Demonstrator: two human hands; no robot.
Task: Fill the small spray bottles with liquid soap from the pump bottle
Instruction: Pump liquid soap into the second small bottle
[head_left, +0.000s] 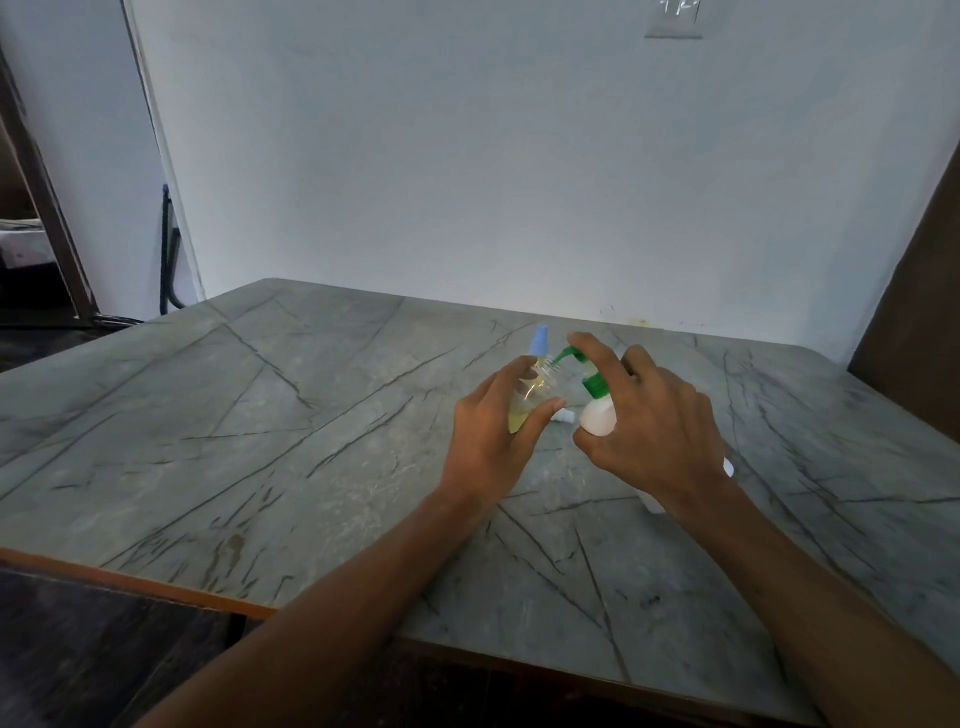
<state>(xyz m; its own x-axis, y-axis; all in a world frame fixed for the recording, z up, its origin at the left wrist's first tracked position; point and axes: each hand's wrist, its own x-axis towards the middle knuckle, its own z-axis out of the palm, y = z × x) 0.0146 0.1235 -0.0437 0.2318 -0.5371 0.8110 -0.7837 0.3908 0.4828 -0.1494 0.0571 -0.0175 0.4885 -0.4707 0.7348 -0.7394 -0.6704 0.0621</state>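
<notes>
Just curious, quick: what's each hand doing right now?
Left hand: closed around the clear spray bottle.
Right hand: holding the white pump bottle, finger on its green pump.

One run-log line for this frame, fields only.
step: pumping soap | left hand: holds clear spray bottle, part full, yellowish | right hand: grips pump bottle, finger on green pump head, nozzle at bottle mouth

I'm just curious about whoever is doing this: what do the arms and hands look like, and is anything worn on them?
Two bare arms reach in from the bottom edge. No sleeves show on either forearm as far as the picture goes. The left hand and right hand wear no gloves, and I see no rings, watch, bracelet or markings on the sides that show. The palms are out of sight.
</notes>
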